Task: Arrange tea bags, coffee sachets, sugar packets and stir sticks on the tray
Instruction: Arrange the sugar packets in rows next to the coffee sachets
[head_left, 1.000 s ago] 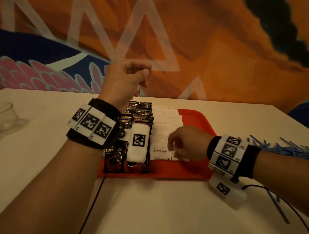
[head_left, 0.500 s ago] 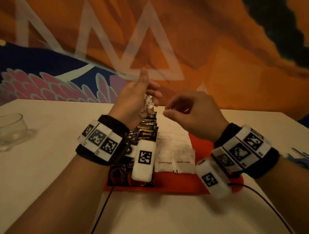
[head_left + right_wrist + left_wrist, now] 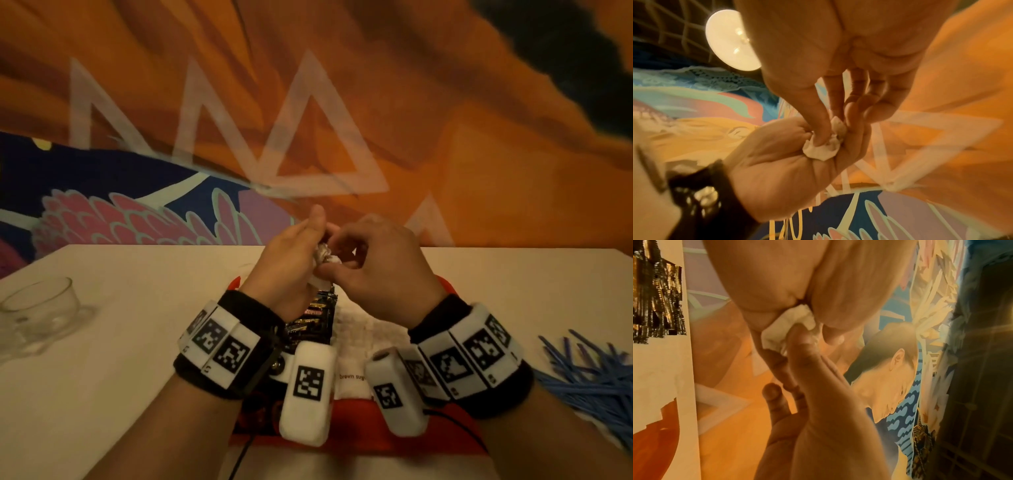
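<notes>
Left hand [image 3: 291, 260] cups a crumpled tea bag [image 3: 823, 146]; right hand [image 3: 373, 267] pinches its top. Probably light, soft and tearable: best gripped gently by its gathered paper.

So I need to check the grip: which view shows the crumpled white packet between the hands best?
Right wrist: the crumpled white packet lies unobstructed in the left hand, pinched by the right hand. The left wrist view shows it partly covered; in the head view it's mostly hidden.

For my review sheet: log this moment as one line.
left hand: holds crumpled white packet | right hand: pinches same packet | tray: coffee sachets, brown sugar packets | stir sticks: on table
</notes>
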Demonstrator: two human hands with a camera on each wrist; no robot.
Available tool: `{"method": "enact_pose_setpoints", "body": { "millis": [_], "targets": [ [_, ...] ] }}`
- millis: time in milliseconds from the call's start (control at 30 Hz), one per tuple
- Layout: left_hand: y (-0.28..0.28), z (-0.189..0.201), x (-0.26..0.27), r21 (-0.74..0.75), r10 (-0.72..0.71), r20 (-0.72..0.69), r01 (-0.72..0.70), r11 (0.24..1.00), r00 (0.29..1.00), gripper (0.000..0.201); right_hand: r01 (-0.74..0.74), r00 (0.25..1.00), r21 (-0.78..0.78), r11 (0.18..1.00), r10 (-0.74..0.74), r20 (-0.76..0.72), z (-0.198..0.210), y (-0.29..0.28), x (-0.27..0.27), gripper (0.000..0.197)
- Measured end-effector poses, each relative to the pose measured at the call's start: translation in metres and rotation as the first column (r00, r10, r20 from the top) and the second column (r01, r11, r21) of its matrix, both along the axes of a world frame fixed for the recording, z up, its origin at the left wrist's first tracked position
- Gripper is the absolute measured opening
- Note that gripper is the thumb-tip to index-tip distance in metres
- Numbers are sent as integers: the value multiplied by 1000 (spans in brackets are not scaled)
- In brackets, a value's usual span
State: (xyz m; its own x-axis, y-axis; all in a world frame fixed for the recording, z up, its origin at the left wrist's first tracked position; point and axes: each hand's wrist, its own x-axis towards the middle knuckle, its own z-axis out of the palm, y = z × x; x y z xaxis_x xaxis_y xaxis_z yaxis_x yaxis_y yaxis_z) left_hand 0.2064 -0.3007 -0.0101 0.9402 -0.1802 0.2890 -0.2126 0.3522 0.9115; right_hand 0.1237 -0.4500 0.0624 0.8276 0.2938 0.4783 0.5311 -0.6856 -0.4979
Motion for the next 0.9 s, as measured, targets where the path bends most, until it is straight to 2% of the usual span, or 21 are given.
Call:
{"method": "enact_pose_setpoints", "body": {
  "millis": [33, 67, 100, 133, 167, 200, 233, 267, 333, 400, 500, 567, 633, 767, 833, 900],
  "targets": [
    [2, -31, 31, -28, 33, 3, -33, 999, 999, 42, 6, 1000, -49, 999, -8, -22, 5, 4, -7, 45],
    [2, -43, 42, -87, -45, -11, 44, 995, 999, 45, 30, 996, -19, 999, -31, -83, 7, 2, -11, 49],
    [3, -36, 29, -84, -65, -5, 64, 994, 998, 38, 13, 993, 60, 998, -5, -122, 3, -3, -5, 40],
    [-6, -18, -2, -57, -79, -5, 78, 995, 997, 34, -22, 995, 135, 991, 35, -91, -5, -8, 6, 21],
    [-16, 22, -38, -26, -131, -45, 130, 991, 990, 33, -21, 999, 210, 978, 29, -36, -10, -14, 15, 10],
    [-24, 40, -47, 28, -105, -120, 109, 994, 987, 35, -4, 1000, 312, 950, 9, -14, -15, -18, 20, 14],
    [-21, 42, -48, 34, -69, -137, 75, 997, 988, 40, -1, 999, 374, 927, 14, -31, -17, -20, 24, 16],
    [-15, 44, -47, 37, -85, -83, 88, 995, 993, 45, 21, 998, 440, 898, 11, -69, -17, -21, 25, 16],
    [-21, 50, -52, 125, -55, -78, 65, 990, 995, 54, 12, 994, 536, 844, 49, -100, -15, -22, 27, 17],
    [-24, 49, -50, 235, 4, 8, -6, 972, 1000, 49, 5, 993, 571, 821, 64, -100, -14, -24, 28, 19],
    [-18, 48, -49, 304, 88, 147, -130, 944, 985, 32, -17, 984, 599, 801, 119, -131, -14, -28, 29, 19],
    [-19, 48, -50, 243, 142, 133, -171, 955, 981, 26, -58, 971, 637, 769, 193, -144, -11, -30, 26, 16],
    [-20, 52, -52, 193, 155, 108, -174, 966, 982, 24, -76, 946, 720, 690, 279, -168, -10, -31, 25, 12],
    [-19, 54, -53, 231, 109, 92, -127, 965, 990, 18, -8, 918, 841, 542, 337, -208, -7, -32, 24, 1],
    [-17, 55, -54, 295, 82, 72, -99, 950, 994, 10, 7, 933, 850, 526, 302, -195, -7, -33, 25, 6],
    [-17, 55, -54, 354, 55, 78, -79, 932, 995, 9, -19, 959, 820, 572, 244, -148, -7, -33, 25, 6]
  ]
}}
